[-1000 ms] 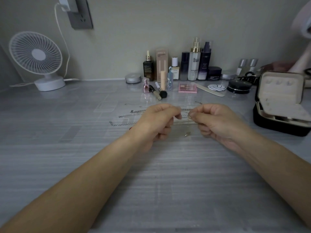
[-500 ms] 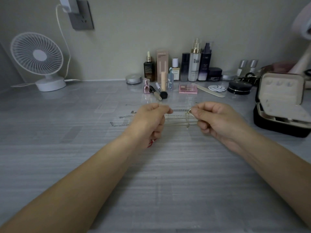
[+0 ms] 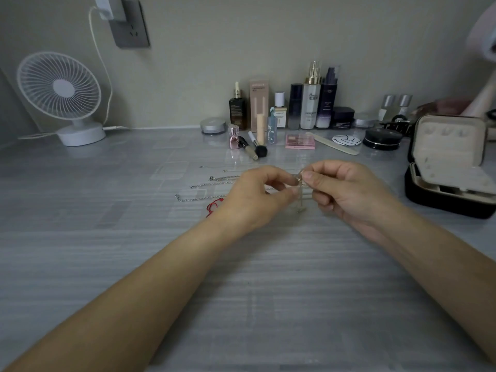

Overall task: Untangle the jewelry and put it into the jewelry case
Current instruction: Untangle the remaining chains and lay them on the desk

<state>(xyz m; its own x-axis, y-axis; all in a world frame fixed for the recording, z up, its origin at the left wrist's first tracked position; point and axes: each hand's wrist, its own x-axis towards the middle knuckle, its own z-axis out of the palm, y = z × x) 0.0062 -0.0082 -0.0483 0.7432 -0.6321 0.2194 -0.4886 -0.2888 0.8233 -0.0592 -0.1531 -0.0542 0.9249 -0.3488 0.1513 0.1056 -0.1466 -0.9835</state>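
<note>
My left hand (image 3: pixel 257 194) and my right hand (image 3: pixel 346 189) meet above the grey table, fingertips nearly touching, both pinching a thin pale chain (image 3: pixel 301 194) that dangles in loops between them. Several silver chains (image 3: pixel 204 197) lie stretched out on the table to the left of my left hand. A red cord piece (image 3: pixel 213 206) lies just beside my left wrist. The black jewelry case (image 3: pixel 445 167) stands open at the right, its cream lid upright and its tray partly in view.
Cosmetic bottles (image 3: pixel 311 100), a pink palette (image 3: pixel 300 141), brushes (image 3: pixel 255 147), a nail file and round compacts line the back of the table. A white desk fan (image 3: pixel 60 95) stands back left, its cable running up to a wall socket (image 3: pixel 131 25).
My hands have drawn closer together, the gap between the fingertips shrinking. The pale chain now hangs in short loops between them instead of being pulled out level. The red cord has come into view.
</note>
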